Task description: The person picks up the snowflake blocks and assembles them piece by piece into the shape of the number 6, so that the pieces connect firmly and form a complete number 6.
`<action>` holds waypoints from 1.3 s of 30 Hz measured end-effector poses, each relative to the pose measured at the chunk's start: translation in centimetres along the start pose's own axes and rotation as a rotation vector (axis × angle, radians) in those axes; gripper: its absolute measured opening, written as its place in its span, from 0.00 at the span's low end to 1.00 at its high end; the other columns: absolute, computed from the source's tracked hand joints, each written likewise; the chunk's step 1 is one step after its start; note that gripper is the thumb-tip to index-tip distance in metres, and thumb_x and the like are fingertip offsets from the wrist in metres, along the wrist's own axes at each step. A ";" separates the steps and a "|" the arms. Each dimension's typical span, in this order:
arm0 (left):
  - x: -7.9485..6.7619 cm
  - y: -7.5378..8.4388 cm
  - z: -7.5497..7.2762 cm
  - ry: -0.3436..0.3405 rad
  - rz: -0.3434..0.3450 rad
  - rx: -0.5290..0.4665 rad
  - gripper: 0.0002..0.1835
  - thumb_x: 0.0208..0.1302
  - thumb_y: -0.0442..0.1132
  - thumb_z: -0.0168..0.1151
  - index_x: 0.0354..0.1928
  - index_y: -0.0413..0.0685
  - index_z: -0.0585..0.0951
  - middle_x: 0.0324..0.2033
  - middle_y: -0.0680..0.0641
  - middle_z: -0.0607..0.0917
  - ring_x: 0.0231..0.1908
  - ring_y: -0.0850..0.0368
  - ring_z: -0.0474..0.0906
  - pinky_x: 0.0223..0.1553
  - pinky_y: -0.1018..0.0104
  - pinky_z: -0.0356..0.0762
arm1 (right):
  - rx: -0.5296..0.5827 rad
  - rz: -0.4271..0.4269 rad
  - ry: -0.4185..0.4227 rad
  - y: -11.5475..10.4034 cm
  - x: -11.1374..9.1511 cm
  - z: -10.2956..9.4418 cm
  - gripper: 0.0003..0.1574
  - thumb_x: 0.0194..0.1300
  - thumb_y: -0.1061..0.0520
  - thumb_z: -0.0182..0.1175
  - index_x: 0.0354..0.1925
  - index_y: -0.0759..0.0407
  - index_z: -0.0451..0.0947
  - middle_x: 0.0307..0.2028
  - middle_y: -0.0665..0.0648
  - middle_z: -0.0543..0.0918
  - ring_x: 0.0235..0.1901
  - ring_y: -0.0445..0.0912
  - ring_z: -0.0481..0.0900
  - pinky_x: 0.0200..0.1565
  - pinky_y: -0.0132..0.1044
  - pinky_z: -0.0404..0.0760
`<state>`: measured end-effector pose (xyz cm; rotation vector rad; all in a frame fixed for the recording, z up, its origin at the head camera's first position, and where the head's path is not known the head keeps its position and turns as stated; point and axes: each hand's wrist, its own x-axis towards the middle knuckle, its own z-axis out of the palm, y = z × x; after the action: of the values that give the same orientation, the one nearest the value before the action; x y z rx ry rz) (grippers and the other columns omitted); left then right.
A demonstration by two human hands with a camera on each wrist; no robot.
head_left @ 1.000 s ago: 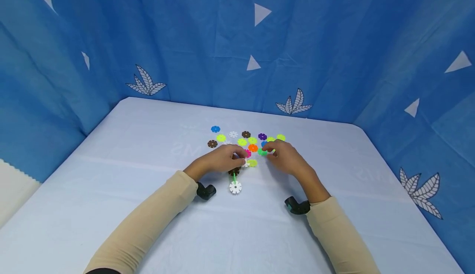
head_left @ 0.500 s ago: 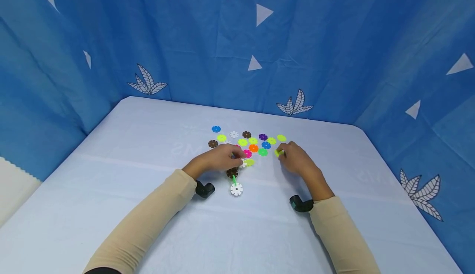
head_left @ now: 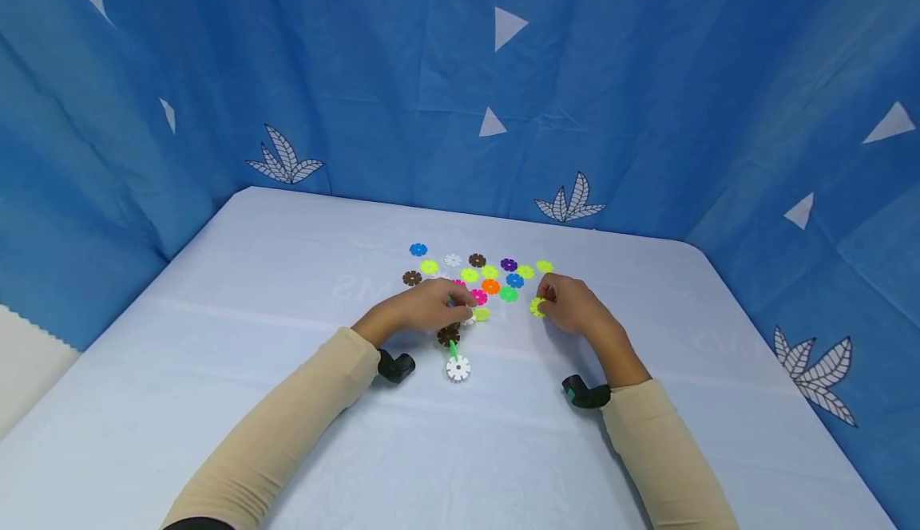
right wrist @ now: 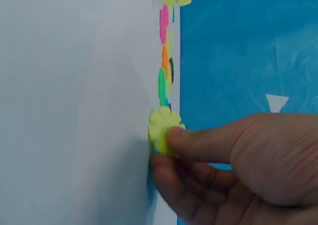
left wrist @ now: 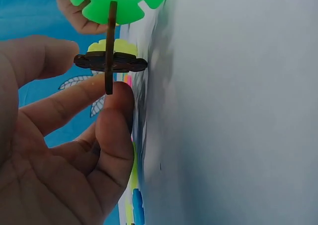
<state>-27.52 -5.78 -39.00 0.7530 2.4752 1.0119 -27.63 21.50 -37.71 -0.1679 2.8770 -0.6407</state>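
Observation:
My left hand (head_left: 431, 304) holds a small chain of interlocking notched plastic discs. In the left wrist view, a brown disc (left wrist: 134, 63) sits by the thumb and fingertips, slotted with another brown disc seen edge-on and a green disc (left wrist: 124, 1). Toward me in the head view, the chain ends in a white disc (head_left: 458, 368). A yellow-green disc (head_left: 481, 314) shows at its far side, beyond the left fingertips. To the right, my right hand (head_left: 575, 306) pinches a loose yellow-green disc (right wrist: 164, 128) between thumb and fingers, standing on edge.
Loose discs lie scattered on the white tabletop (head_left: 345, 434) beyond the hands, among them an orange disc (head_left: 490, 286), a green disc (head_left: 508, 294), a blue disc (head_left: 514, 280) and a purple disc (head_left: 509, 264). A blue curtain (head_left: 402, 99) hangs behind the table.
My right hand has moved right from beside the green and blue discs and picked up a yellow-green disc, bringing it slightly toward me. My left hand stays nearly in place, the chain tilting slightly.

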 end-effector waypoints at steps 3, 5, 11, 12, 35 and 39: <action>0.0 0.0 0.1 0.016 -0.017 -0.019 0.14 0.74 0.45 0.60 0.55 0.53 0.85 0.48 0.55 0.83 0.46 0.55 0.75 0.52 0.57 0.76 | 0.124 -0.028 -0.024 -0.6 0.0 0.2 0.06 0.69 0.62 0.65 0.42 0.59 0.78 0.37 0.58 0.79 0.36 0.51 0.78 0.39 0.39 0.80; 0.1 0.0 0.2 0.028 -0.024 -0.024 0.13 0.74 0.45 0.60 0.54 0.53 0.85 0.50 0.55 0.83 0.49 0.55 0.75 0.55 0.56 0.75 | 0.219 -0.045 -0.051 -1.0 0.0 0.5 0.05 0.68 0.62 0.66 0.42 0.59 0.79 0.36 0.58 0.80 0.34 0.50 0.80 0.38 0.36 0.82; 0.2 0.3 0.3 0.051 -0.040 -0.051 0.11 0.72 0.41 0.62 0.52 0.52 0.86 0.46 0.54 0.84 0.43 0.55 0.77 0.50 0.58 0.76 | 0.448 -0.067 -0.123 -1.7 0.1 1.7 0.06 0.69 0.63 0.66 0.43 0.63 0.79 0.35 0.60 0.81 0.34 0.50 0.83 0.40 0.37 0.84; 0.2 0.4 0.3 0.052 -0.044 -0.055 0.10 0.72 0.40 0.62 0.51 0.52 0.86 0.45 0.54 0.85 0.41 0.55 0.76 0.49 0.59 0.76 | 0.468 -0.069 -0.130 -1.8 0.1 1.8 0.06 0.69 0.63 0.65 0.43 0.63 0.79 0.35 0.60 0.81 0.34 0.50 0.83 0.40 0.37 0.84; 0.4 0.6 0.7 0.040 -0.055 -0.077 0.05 0.69 0.38 0.66 0.44 0.52 0.87 0.39 0.52 0.84 0.37 0.54 0.77 0.43 0.60 0.77 | 0.584 -0.078 -0.179 -2.7 -0.2 3.0 0.04 0.69 0.66 0.63 0.42 0.64 0.79 0.35 0.61 0.83 0.32 0.50 0.84 0.40 0.36 0.84; 0.2 0.9 0.8 0.045 -0.051 -0.067 0.05 0.69 0.37 0.65 0.44 0.51 0.87 0.40 0.52 0.85 0.39 0.54 0.77 0.46 0.59 0.76 | 0.592 -0.093 -0.161 -2.9 -0.2 3.2 0.03 0.68 0.67 0.64 0.41 0.66 0.80 0.35 0.60 0.84 0.31 0.50 0.84 0.39 0.36 0.84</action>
<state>-27.02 -4.72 -38.91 0.6497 2.4718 1.0985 -26.54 17.65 -39.28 -0.2494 2.4125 -1.3850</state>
